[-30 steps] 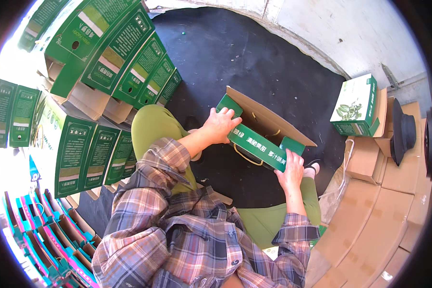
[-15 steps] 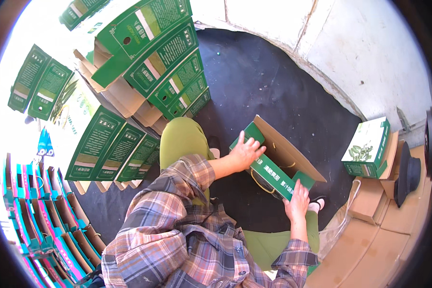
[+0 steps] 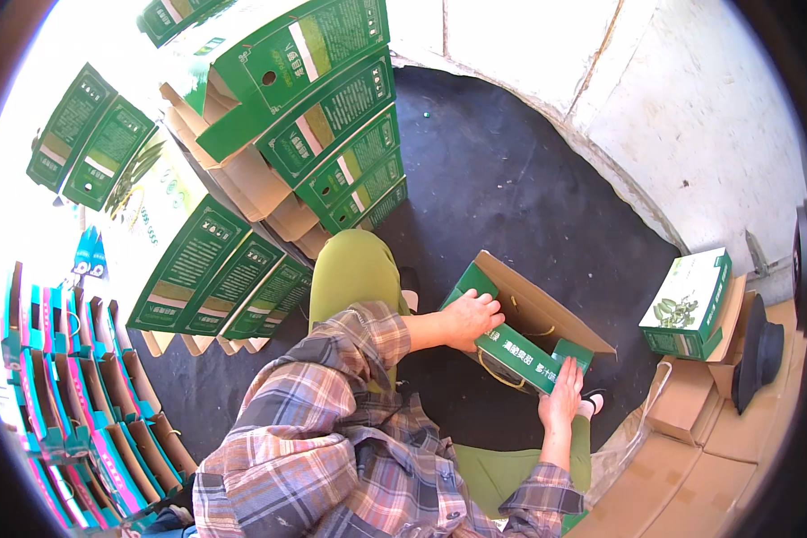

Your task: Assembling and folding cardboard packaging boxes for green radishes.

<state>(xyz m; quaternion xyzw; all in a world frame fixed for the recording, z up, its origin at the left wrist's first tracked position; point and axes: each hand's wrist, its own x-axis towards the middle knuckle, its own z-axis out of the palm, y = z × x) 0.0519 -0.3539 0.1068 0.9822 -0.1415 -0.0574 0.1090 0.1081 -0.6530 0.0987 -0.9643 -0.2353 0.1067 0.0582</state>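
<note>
An open green cardboard box (image 3: 522,357), brown inside, is tilted between my legs. A yellow cord handle loops from its near side, and its far brown wall stands up. My left hand (image 3: 469,321) grips the left end of the near green strip, fingers curled over its edge. At the other end, my right hand (image 3: 561,394) holds the corner beside a small green end flap (image 3: 572,352). Its fingers are close together and its thumb is partly hidden. The underside of the box is out of sight.
Stacked green cartons (image 3: 327,99) rise at the far left, with more green boxes (image 3: 193,269) nearer. Rows of blue and pink boxes (image 3: 99,394) fill the lower left. A white-and-green box (image 3: 689,300) stands on brown cartons (image 3: 681,399) at right, beside a black round object (image 3: 759,351).
The view has shifted slightly. My left hand has flattened more over the strip's left end, and my right hand stays at the corner. The near strip is pressed slightly farther inward.
</note>
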